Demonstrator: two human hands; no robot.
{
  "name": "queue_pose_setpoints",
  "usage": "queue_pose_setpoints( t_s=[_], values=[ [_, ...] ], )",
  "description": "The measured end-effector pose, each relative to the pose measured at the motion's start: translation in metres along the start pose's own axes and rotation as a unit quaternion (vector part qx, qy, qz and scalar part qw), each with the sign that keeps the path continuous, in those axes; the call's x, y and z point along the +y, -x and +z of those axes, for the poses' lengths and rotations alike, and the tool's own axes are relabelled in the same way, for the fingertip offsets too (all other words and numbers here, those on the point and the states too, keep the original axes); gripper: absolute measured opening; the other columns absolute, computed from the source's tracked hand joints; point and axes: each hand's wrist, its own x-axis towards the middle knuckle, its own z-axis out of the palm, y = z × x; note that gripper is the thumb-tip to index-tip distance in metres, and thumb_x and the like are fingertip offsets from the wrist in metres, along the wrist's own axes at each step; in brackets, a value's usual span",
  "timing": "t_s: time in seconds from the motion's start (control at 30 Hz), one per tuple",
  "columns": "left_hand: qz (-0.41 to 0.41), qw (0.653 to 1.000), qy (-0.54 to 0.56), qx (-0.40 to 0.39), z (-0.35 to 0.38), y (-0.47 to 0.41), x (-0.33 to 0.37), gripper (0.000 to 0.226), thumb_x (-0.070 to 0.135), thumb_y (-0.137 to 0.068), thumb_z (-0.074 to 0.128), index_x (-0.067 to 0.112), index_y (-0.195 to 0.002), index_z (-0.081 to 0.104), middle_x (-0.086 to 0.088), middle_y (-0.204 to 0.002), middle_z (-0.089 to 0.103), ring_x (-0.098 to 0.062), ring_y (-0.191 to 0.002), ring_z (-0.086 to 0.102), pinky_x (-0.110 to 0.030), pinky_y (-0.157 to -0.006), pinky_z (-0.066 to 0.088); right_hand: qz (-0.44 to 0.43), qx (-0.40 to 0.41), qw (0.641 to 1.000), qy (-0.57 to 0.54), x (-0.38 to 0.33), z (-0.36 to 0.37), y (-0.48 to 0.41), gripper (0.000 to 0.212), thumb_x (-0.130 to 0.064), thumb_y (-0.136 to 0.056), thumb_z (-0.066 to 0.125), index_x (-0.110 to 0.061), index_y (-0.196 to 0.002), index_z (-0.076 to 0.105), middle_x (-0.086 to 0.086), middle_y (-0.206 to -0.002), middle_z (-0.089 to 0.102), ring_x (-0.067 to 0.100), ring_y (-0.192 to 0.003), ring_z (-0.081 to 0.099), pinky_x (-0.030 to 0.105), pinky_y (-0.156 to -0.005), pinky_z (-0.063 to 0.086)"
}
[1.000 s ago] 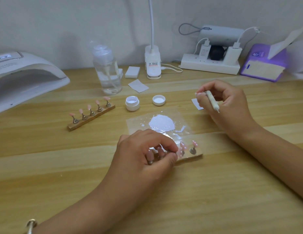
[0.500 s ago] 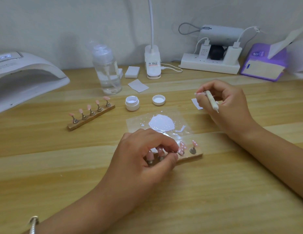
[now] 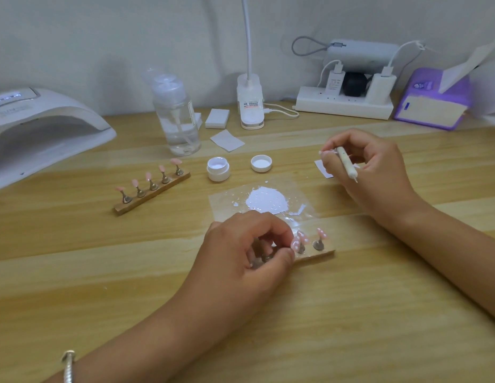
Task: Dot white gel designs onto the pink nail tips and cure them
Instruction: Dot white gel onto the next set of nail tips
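Pink nail tips [image 3: 321,234] dotted white stand on the near wooden holder [image 3: 315,256] at 6 o'clock of the white gel puddle [image 3: 266,200]. The left hand [image 3: 249,261] arches over the holder's left end, thumb and forefinger pinching one tip; since a second ago it has barely shifted. At 2 o'clock, the right hand [image 3: 370,172] stays raised, fingers curled around the dotting pen [image 3: 347,165], tip pointing down.

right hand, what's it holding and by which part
The right hand holds a white dotting pen, pinched around its upper shaft, with the tip pointing down and free above the table.
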Motion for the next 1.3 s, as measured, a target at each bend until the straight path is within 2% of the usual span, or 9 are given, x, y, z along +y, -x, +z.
queue_pose_setpoints(
  t_s=[0.17,0.3,0.57,0.8,0.97,1.07,1.17,1.23,1.3],
  values=[
    [0.005,0.999,-0.043,-0.002,-0.001,-0.001,-0.001,0.005,0.036,-0.078,0.070,0.032,-0.078,0.068,0.017,-0.083,0.064,-0.005,-0.079,0.057,-0.022,-0.068,0.032,0.000,0.001,1.000,0.001,0.000,0.000,0.000,0.011,-0.018,-0.083,0.068,-0.028,-0.078,0.068,0.006,-0.076,0.069,0.042,-0.074,0.061,0.045,-0.063,0.051],
    [0.011,0.999,-0.047,-0.003,-0.001,-0.001,-0.003,0.006,0.034,-0.078,0.070,0.030,-0.078,0.067,0.022,-0.082,0.064,-0.003,-0.078,0.056,-0.022,-0.067,0.032,0.000,-0.001,1.000,0.002,-0.001,0.000,0.001,0.008,-0.020,-0.082,0.066,-0.027,-0.079,0.067,0.006,-0.074,0.069,0.043,-0.074,0.061,0.046,-0.064,0.051],
    [0.002,0.998,-0.053,0.027,0.000,-0.002,-0.006,0.008,0.036,-0.076,0.070,0.031,-0.080,0.065,0.015,-0.080,0.061,-0.005,-0.072,0.054,-0.020,-0.065,0.033,-0.002,-0.013,1.000,0.004,0.001,-0.002,0.000,0.011,-0.011,-0.086,0.068,-0.022,-0.082,0.069,0.010,-0.077,0.070,0.042,-0.075,0.062,0.046,-0.065,0.051],
    [-0.007,0.998,-0.053,0.033,0.001,-0.001,-0.006,0.009,0.038,-0.074,0.071,0.030,-0.076,0.066,0.015,-0.080,0.061,-0.007,-0.071,0.053,-0.024,-0.066,0.034,-0.002,-0.011,1.000,-0.002,0.002,-0.001,0.000,0.009,-0.020,-0.082,0.067,-0.029,-0.079,0.068,0.003,-0.074,0.069,0.037,-0.073,0.061,0.040,-0.061,0.049],
    [-0.013,0.998,-0.049,0.031,0.000,-0.002,-0.004,0.011,0.039,-0.074,0.071,0.031,-0.079,0.065,0.015,-0.081,0.061,-0.008,-0.071,0.054,-0.024,-0.067,0.034,0.002,-0.012,1.000,0.002,0.004,0.000,0.000,0.007,-0.023,-0.080,0.067,-0.029,-0.078,0.068,0.004,-0.074,0.069,0.039,-0.072,0.061,0.042,-0.058,0.048],
    [-0.016,0.996,-0.082,0.029,0.001,-0.001,-0.001,0.010,0.040,-0.074,0.070,0.032,-0.080,0.066,0.014,-0.082,0.061,-0.008,-0.079,0.055,-0.026,-0.070,0.036,0.005,-0.009,1.000,0.002,0.003,-0.001,0.000,0.006,-0.022,-0.080,0.068,-0.027,-0.078,0.068,0.008,-0.074,0.069,0.041,-0.072,0.060,0.043,-0.057,0.048],
    [-0.019,0.991,-0.131,0.016,-0.001,0.001,0.003,0.019,0.046,-0.074,0.067,0.039,-0.091,0.064,0.020,-0.091,0.058,-0.002,-0.092,0.051,-0.024,-0.081,0.036,0.009,-0.009,1.000,0.001,0.004,-0.002,0.001,0.011,-0.015,-0.083,0.070,-0.025,-0.078,0.069,0.007,-0.076,0.069,0.040,-0.073,0.060,0.042,-0.058,0.047],
    [-0.022,0.987,-0.158,-0.009,-0.003,0.001,0.007,0.026,0.053,-0.074,0.063,0.045,-0.099,0.060,0.028,-0.102,0.053,0.004,-0.104,0.045,-0.016,-0.091,0.029,0.013,-0.008,1.000,0.002,0.004,-0.002,0.001,0.015,-0.012,-0.083,0.071,-0.025,-0.077,0.069,0.008,-0.077,0.069,0.040,-0.072,0.059,0.042,-0.057,0.047],
    [-0.033,0.985,-0.166,-0.029,-0.005,-0.001,0.010,0.031,0.058,-0.073,0.059,0.047,-0.102,0.058,0.031,-0.108,0.049,0.007,-0.110,0.040,-0.006,-0.093,0.021,0.016,-0.011,1.000,0.004,0.004,-0.002,0.001,0.016,-0.012,-0.084,0.071,-0.026,-0.077,0.069,0.007,-0.077,0.069,0.039,-0.071,0.059,0.040,-0.055,0.046]
  ],
)
